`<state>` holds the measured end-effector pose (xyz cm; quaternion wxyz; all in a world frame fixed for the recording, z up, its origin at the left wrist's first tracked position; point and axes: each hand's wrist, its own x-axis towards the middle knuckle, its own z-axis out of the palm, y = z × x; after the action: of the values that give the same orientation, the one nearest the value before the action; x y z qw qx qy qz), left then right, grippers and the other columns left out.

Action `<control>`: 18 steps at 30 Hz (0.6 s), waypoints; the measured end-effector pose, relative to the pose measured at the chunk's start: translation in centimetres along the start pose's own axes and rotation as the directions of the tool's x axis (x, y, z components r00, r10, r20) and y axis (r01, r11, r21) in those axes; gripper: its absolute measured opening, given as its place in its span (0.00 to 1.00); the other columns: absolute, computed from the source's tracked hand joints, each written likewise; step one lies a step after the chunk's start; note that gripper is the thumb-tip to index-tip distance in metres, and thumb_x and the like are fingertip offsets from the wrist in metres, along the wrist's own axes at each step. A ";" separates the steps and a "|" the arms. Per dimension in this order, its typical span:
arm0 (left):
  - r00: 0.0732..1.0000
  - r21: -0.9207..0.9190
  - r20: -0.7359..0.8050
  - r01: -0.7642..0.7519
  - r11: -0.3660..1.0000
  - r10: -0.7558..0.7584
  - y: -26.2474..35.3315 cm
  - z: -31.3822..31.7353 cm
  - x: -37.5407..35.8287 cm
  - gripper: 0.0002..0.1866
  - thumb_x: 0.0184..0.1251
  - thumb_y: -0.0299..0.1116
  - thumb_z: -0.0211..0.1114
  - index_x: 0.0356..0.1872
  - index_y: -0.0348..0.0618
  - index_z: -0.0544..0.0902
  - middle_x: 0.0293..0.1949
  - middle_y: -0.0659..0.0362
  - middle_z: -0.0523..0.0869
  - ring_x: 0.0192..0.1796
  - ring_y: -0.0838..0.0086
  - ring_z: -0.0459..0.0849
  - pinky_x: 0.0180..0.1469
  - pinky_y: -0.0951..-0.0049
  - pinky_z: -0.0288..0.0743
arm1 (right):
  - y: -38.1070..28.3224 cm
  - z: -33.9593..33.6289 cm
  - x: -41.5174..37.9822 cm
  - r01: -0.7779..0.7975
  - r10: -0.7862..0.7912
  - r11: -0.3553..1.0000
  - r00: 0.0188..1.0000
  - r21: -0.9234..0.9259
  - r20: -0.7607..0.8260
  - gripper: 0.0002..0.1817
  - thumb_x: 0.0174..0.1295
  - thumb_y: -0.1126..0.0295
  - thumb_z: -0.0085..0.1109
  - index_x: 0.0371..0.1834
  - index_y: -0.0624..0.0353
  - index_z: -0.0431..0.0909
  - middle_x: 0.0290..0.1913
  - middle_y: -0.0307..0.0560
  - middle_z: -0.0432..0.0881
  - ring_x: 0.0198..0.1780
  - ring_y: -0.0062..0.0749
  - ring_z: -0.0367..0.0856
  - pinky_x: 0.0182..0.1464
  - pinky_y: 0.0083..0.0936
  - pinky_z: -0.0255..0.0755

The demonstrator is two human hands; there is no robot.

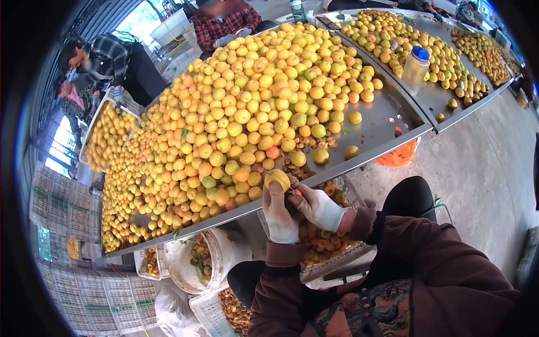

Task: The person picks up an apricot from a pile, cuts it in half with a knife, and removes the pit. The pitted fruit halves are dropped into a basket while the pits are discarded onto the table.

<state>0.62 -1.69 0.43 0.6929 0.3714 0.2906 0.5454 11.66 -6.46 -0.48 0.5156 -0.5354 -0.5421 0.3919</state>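
My left hand (280,216), in a white glove with bare fingertips, is closed round a yellow apricot (277,179) at the table's front edge. Close beside it, my right hand (321,209) wears a similar glove, its fingers bent together near the fruit. A small red bit shows at those fingers, but what they grip is too small to make out. Behind both hands, a big heap of yellow and orange apricots (224,129) covers the metal table (387,121). Below them stands a crate of halved apricots (323,238), partly hidden by my hands and sleeves.
At the left a person tips a crate of apricots (112,132) onto the heap; another person (222,25) sits across. A blue-capped bottle (416,68) stands on the table. Below are a white bucket (182,275), a crate of pits (234,306) and an orange bag (397,155).
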 end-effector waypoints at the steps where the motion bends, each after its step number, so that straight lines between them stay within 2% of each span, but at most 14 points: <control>1: 0.999 0.022 0.019 0.027 0.999 -0.027 0.0 -0.4 0.2 0.24 0.75 0.46 0.61 0.60 0.37 0.73 0.45 0.56 0.83 0.45 0.71 0.81 0.50 0.71 0.75 | 0.1 -0.1 0.0 -0.013 0.013 1.000 1.000 -0.003 0.010 0.30 0.74 0.46 0.47 0.64 0.63 0.70 0.46 0.67 0.82 0.52 0.62 0.81 0.51 0.38 0.75; 2: 0.999 0.023 0.024 0.028 0.999 -0.029 0.2 -0.5 0.4 0.24 0.75 0.46 0.61 0.60 0.37 0.73 0.45 0.56 0.83 0.45 0.71 0.81 0.50 0.71 0.75 | 0.3 -0.1 0.2 -0.012 0.012 1.000 1.000 -0.003 0.005 0.30 0.74 0.46 0.47 0.64 0.63 0.70 0.46 0.67 0.82 0.52 0.62 0.81 0.51 0.38 0.75; 4: 0.981 0.343 0.098 -0.190 0.920 0.166 0.5 -0.5 1.0 0.25 0.76 0.50 0.58 0.58 0.37 0.74 0.45 0.55 0.83 0.45 0.71 0.81 0.50 0.70 0.76 | 0.5 -0.4 0.8 -0.048 0.035 0.991 0.994 0.123 0.108 0.30 0.74 0.46 0.47 0.62 0.62 0.71 0.46 0.68 0.82 0.53 0.63 0.80 0.50 0.40 0.76; 5: 0.981 0.344 0.099 -0.189 0.920 0.165 0.5 -0.3 0.9 0.25 0.76 0.50 0.58 0.58 0.37 0.74 0.45 0.55 0.83 0.45 0.71 0.81 0.50 0.70 0.76 | 0.2 -0.3 0.8 -0.049 0.035 0.991 0.994 0.125 0.108 0.30 0.74 0.46 0.47 0.62 0.62 0.71 0.46 0.68 0.82 0.53 0.63 0.80 0.50 0.40 0.76; 7: 0.997 0.101 0.027 -0.070 0.992 0.067 0.3 0.2 0.3 0.24 0.76 0.50 0.58 0.57 0.37 0.75 0.45 0.55 0.83 0.45 0.71 0.81 0.49 0.70 0.76 | -0.5 0.3 0.3 -0.097 0.096 0.995 0.995 0.022 0.032 0.27 0.76 0.48 0.46 0.54 0.66 0.74 0.39 0.59 0.83 0.44 0.47 0.85 0.45 0.36 0.75; 9: 0.998 -0.041 -0.031 0.045 0.998 -0.046 -0.9 0.2 0.0 0.24 0.76 0.50 0.58 0.56 0.38 0.76 0.45 0.54 0.84 0.45 0.71 0.81 0.49 0.71 0.76 | 1.0 0.6 0.1 -0.054 0.051 0.996 0.997 -0.076 -0.049 0.28 0.75 0.46 0.47 0.52 0.65 0.76 0.37 0.56 0.83 0.40 0.38 0.82 0.44 0.34 0.75; 10: 0.995 -0.094 -0.021 0.096 0.991 -0.098 -0.8 0.1 0.0 0.21 0.75 0.43 0.61 0.57 0.37 0.75 0.46 0.55 0.83 0.46 0.72 0.81 0.50 0.73 0.75 | 1.7 0.7 0.1 -0.077 0.074 0.995 0.996 -0.056 -0.045 0.30 0.75 0.44 0.46 0.52 0.65 0.76 0.37 0.49 0.83 0.38 0.33 0.80 0.43 0.31 0.74; 11: 0.996 -0.096 -0.029 0.085 0.992 -0.088 -0.9 -0.4 0.4 0.21 0.75 0.43 0.61 0.57 0.37 0.75 0.46 0.55 0.83 0.46 0.72 0.81 0.50 0.73 0.75 | 1.3 0.3 0.3 -0.071 0.069 0.996 0.997 -0.057 -0.033 0.30 0.75 0.44 0.46 0.52 0.65 0.76 0.37 0.49 0.83 0.38 0.33 0.80 0.43 0.31 0.74; 13: 0.996 0.329 0.015 -0.090 0.940 0.090 -1.3 -1.7 1.4 0.20 0.74 0.38 0.61 0.59 0.36 0.75 0.47 0.58 0.82 0.47 0.75 0.79 0.52 0.76 0.74 | 0.5 -0.8 0.6 -0.194 0.160 0.961 0.972 0.196 0.174 0.30 0.76 0.45 0.44 0.58 0.67 0.74 0.46 0.59 0.85 0.51 0.40 0.83 0.53 0.34 0.75; 14: 0.985 0.427 0.044 -0.167 0.889 0.164 -0.3 -1.4 1.5 0.22 0.71 0.28 0.64 0.62 0.32 0.71 0.51 0.58 0.80 0.53 0.75 0.78 0.59 0.75 0.72 | 0.4 -0.9 0.7 -0.327 0.229 0.874 0.930 0.359 0.289 0.31 0.76 0.45 0.42 0.57 0.67 0.74 0.45 0.55 0.85 0.51 0.32 0.82 0.53 0.33 0.74; 15: 0.985 0.426 0.034 -0.168 0.889 0.170 -0.1 -0.9 1.4 0.22 0.71 0.28 0.64 0.62 0.32 0.71 0.51 0.58 0.80 0.53 0.75 0.78 0.59 0.75 0.72 | 0.4 -0.8 0.7 -0.330 0.229 0.875 0.926 0.354 0.299 0.31 0.76 0.45 0.42 0.57 0.67 0.74 0.45 0.55 0.85 0.51 0.32 0.82 0.53 0.33 0.74; 17: 0.941 0.398 0.033 -0.320 0.860 0.336 -0.2 0.1 1.2 0.24 0.72 0.32 0.64 0.63 0.31 0.70 0.51 0.56 0.81 0.54 0.74 0.78 0.58 0.74 0.73 | 0.4 -0.5 0.3 -0.180 0.165 0.978 0.977 0.106 0.132 0.29 0.76 0.46 0.45 0.54 0.67 0.75 0.42 0.57 0.85 0.48 0.35 0.83 0.51 0.33 0.75; 18: 0.956 0.451 -0.092 -0.210 0.868 0.279 -0.9 -1.1 2.1 0.25 0.73 0.34 0.62 0.65 0.31 0.70 0.52 0.55 0.80 0.54 0.74 0.78 0.59 0.73 0.72 | 0.9 0.1 -0.2 -0.183 0.168 0.977 0.976 0.106 0.135 0.29 0.76 0.46 0.45 0.54 0.67 0.75 0.42 0.57 0.85 0.48 0.35 0.83 0.51 0.33 0.75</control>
<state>0.68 0.47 -0.89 0.4925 0.5075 0.4084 0.5772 11.68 -6.51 -1.36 0.4745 -0.5243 -0.5000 0.5000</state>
